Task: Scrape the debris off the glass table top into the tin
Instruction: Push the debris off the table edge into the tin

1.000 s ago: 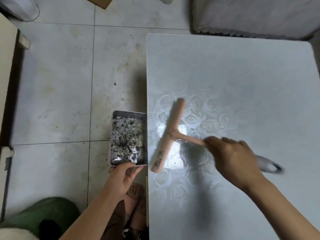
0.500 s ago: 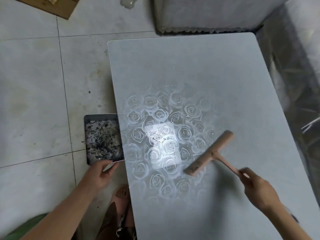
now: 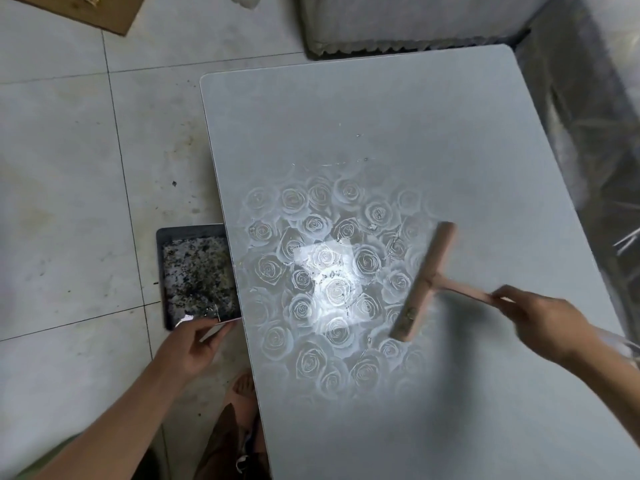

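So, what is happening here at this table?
A person is cleaning a glass table top. The right hand holds a pink scraper by its handle, with the blade right of the rose pattern. The left hand holds a tin at the table's left edge; the tin contains dark debris. A few small bits lie on the glass.

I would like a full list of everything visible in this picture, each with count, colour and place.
glass table top: one, pale grey with roses, centre.
scraper: one, pink, over the table's right side.
tin: one, dark grey, beside the table's left edge.
debris: much, dark speckled, inside the tin.
flecks: few, whitish, on the table beyond the roses.
floor tiles: several, off-white, left.
board: one, brown, top left.
foot: one, in brown sandal, by the table's left edge.
left hand: one, holding the tin's near edge.
right hand: one, gripping the scraper's handle.
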`<state>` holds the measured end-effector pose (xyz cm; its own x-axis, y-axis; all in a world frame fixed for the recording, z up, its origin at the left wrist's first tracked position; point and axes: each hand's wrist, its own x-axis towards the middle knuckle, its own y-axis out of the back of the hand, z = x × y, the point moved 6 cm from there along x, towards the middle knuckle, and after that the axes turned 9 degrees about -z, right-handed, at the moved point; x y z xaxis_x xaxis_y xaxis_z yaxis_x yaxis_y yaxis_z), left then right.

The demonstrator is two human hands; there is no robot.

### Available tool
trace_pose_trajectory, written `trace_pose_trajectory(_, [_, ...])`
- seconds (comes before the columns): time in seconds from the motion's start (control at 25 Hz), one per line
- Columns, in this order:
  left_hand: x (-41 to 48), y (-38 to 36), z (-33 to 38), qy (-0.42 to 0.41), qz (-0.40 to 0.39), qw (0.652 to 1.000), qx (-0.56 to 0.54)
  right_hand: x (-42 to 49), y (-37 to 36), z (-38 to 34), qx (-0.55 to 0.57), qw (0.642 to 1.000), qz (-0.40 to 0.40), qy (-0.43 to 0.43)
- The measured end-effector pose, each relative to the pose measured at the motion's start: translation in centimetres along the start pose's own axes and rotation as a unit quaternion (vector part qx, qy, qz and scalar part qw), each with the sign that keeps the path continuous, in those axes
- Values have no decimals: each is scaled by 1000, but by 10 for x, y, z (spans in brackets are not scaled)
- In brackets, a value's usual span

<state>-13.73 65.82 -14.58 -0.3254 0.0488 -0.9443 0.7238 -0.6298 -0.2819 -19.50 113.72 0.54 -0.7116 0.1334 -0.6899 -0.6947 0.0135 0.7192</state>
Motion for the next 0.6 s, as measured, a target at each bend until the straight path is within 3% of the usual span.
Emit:
trace_pose_trajectory(0.08, [1, 0, 1, -4, 4, 1000, 2, 27, -2, -76, -21, 994, -2, 110])
trace_pose_trajectory(0.2, [1, -1, 2, -9, -1, 1000, -14, 45, 18, -148, -69, 977, 69, 189])
trace_pose_trajectory(0.32, [3, -1, 6, -13, 3, 1000, -20, 40, 45, -90, -75, 985, 68, 137])
trace_pose_trajectory(0.44, [6, 4, 3, -20, 11, 998, -60, 33, 61, -50, -149, 985, 47, 66])
trace_pose_trajectory(0.6, [7, 3, 3, -27, 6, 998, -51, 52, 44, -172, -142, 972, 33, 182])
